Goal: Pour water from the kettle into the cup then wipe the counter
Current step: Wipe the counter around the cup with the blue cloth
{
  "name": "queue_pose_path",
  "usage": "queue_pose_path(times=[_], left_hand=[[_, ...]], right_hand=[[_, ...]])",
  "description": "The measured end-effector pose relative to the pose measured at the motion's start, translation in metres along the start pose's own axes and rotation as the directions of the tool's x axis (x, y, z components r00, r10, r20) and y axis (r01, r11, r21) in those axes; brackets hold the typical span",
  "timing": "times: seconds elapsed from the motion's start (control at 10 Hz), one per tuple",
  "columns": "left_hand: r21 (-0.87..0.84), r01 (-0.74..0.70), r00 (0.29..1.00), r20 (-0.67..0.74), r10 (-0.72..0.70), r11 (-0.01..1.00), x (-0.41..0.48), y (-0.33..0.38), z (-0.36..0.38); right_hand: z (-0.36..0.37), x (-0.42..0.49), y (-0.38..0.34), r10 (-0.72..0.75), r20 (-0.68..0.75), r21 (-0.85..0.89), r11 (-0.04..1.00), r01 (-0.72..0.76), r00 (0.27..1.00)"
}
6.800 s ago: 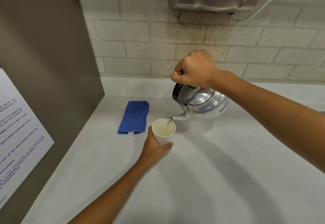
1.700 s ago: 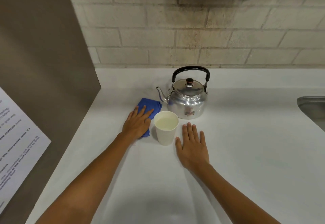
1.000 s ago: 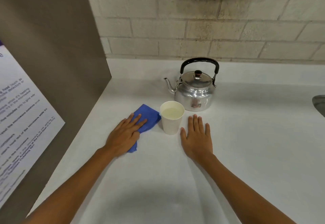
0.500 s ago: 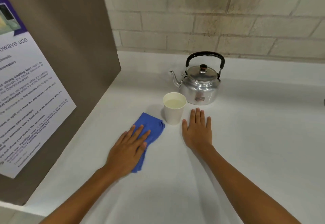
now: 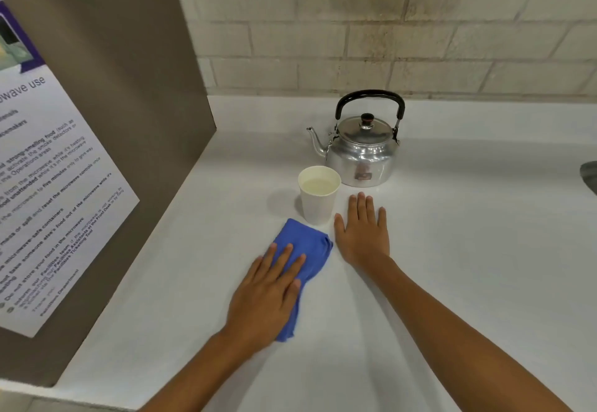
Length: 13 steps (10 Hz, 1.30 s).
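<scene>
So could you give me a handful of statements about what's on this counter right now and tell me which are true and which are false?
1. The paper cup has liquid in it. True.
2. The kettle is tipped over the cup, pouring. False: it stands upright on the counter behind the cup, with nobody holding it.
3. The left hand lies flat on the blue cloth. True.
4. The right hand grips the cup. False: it rests open and flat on the counter just right of the cup.
5. The kettle's spout points toward the brown panel on the left. True.
</scene>
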<state>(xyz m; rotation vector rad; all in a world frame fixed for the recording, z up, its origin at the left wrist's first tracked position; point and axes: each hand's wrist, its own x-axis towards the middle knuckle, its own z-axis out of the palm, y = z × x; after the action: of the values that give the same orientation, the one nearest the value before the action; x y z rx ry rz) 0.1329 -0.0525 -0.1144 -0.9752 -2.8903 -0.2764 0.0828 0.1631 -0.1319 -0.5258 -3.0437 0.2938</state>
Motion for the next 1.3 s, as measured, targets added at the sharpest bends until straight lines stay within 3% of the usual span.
queue_pose_path(times=[0.1,0.2,0.3,0.4,0.5,0.6,0.7,0.8,1.0,1.1,1.2,1.3], left_hand=[[-0.072,0.086,0.996,0.013,-0.086,0.994,0.006,-0.039,-0.006],[-0.019,0.251,0.968,0.033,-0.25,0.968,0.024,-0.043,0.005],[-0.006,0.277,0.96,0.049,-0.277,0.961,0.03,-0.01,0.011],[-0.003,0.136,0.99,0.025,-0.136,0.991,0.018,0.022,0.012],[-0.021,0.018,0.996,0.087,-0.017,1.0,0.003,0.022,-0.006],[-0.067,-0.036,0.995,0.088,0.041,0.997,-0.008,-0.018,-0.008],[-0.051,0.091,0.995,0.037,-0.089,0.995,-0.009,-0.042,-0.003],[0.025,0.203,0.978,0.052,-0.204,0.979,-0.005,-0.016,-0.002],[-0.072,0.195,0.975,0.118,-0.186,0.978,0.011,0.05,0.019],[-0.059,0.151,0.98,0.143,-0.141,0.987,0.02,0.075,0.02],[-0.176,0.115,0.975,0.21,-0.077,0.978,0.026,0.084,0.015],[-0.477,0.183,0.977,0.183,-0.107,0.86,0.028,0.051,-0.002]], right_hand=[[0.0,-0.001,0.0,0.006,-0.006,0.001,1.0,-0.006,1.0],[0.0,-0.001,-0.002,0.008,-0.007,0.006,1.0,-0.008,1.0],[0.001,0.0,-0.002,0.016,0.0,0.001,1.0,-0.016,1.0],[0.001,0.0,-0.001,0.014,0.003,-0.003,1.0,-0.014,1.0],[0.001,0.001,0.0,0.006,0.006,0.001,1.0,-0.006,1.0],[-0.001,-0.001,0.0,0.017,0.001,0.012,1.0,-0.017,1.0],[-0.001,-0.003,-0.001,0.019,-0.003,0.006,1.0,-0.019,1.0],[-0.002,-0.002,0.0,0.012,0.024,0.007,1.0,-0.012,1.0],[-0.017,-0.002,0.006,-0.005,0.068,0.174,0.985,-0.007,0.998],[-0.033,-0.012,0.011,0.042,-0.003,0.318,0.947,-0.038,0.999],[-0.047,-0.027,0.006,0.101,-0.083,0.377,0.924,-0.063,0.991],[-0.047,-0.048,-0.014,0.089,-0.071,0.315,0.947,-0.062,0.994]])
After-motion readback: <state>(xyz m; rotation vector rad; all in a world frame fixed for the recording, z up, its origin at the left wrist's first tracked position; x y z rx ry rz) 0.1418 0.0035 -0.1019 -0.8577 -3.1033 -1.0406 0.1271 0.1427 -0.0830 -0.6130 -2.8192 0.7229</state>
